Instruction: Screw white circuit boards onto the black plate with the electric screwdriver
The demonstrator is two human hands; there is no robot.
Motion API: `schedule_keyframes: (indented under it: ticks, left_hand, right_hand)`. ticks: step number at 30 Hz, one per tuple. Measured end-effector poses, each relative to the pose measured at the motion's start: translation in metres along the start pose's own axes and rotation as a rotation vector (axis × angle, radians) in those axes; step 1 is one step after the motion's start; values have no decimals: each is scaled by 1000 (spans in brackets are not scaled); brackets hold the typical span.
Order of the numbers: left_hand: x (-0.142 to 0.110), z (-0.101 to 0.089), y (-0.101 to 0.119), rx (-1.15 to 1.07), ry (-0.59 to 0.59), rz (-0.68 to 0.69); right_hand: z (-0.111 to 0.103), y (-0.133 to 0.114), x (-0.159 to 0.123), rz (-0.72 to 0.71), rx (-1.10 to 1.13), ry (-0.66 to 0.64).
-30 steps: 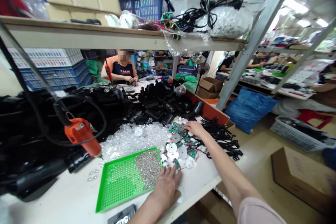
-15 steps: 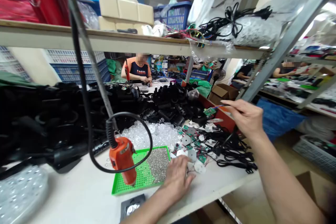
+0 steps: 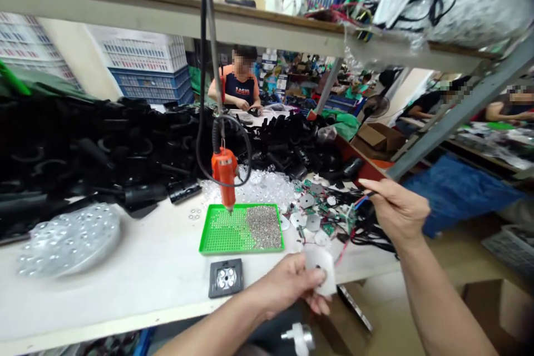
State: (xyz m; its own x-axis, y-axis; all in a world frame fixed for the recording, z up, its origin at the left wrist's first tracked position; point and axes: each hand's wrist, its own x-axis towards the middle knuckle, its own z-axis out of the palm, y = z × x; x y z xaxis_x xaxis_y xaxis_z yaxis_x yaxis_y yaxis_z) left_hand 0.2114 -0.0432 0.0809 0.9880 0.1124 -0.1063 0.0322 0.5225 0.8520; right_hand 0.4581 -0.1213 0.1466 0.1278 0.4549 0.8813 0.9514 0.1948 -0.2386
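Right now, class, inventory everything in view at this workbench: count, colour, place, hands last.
Shelf: one, pale, above workbench
Electric screwdriver: one, orange, above workbench
Perforated tray: one, green, mid-workbench
Metal bits: many, silvery, inside tray
Plastic pieces: many, clear, behind tray
Lumpy bundle: one, clear, workbench's left
Square block: one, dark, in front of tray
Moulded parts: many, black, workbench's back
Flat plates: several, pale, right of tray
Circuit boards: several, green, among plates
Cables: several, black, workbench's right
Wires: some, blue and red, in right hand
Left hand: one, bare, near front edge, holding white plate
Right hand: one, bare, near cables
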Motion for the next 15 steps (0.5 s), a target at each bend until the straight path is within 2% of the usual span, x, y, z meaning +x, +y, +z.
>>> schedule_keyframes:
  ticks: [3, 6, 9, 11, 12, 15]
  left_hand:
    - [-37, 0, 12, 201, 248, 86]
    - [-60, 0, 28, 719, 444, 185]
    - [-70, -1, 37, 1143, 570, 260]
    - [-72, -4, 41, 1234, 645, 255]
    - [-72, -7, 42, 1242, 683, 234]
    - [-72, -19, 45, 1168, 743, 183]
  right_hand:
    - [8, 6, -21, 47, 87, -150]
    - [19, 7, -43, 96, 148, -348]
    - [24, -3, -60, 198, 108, -629]
    - [26, -21, -65, 260, 98, -775]
    - [28, -34, -65, 286, 135, -806]
    - [51, -84, -68, 411, 396, -739]
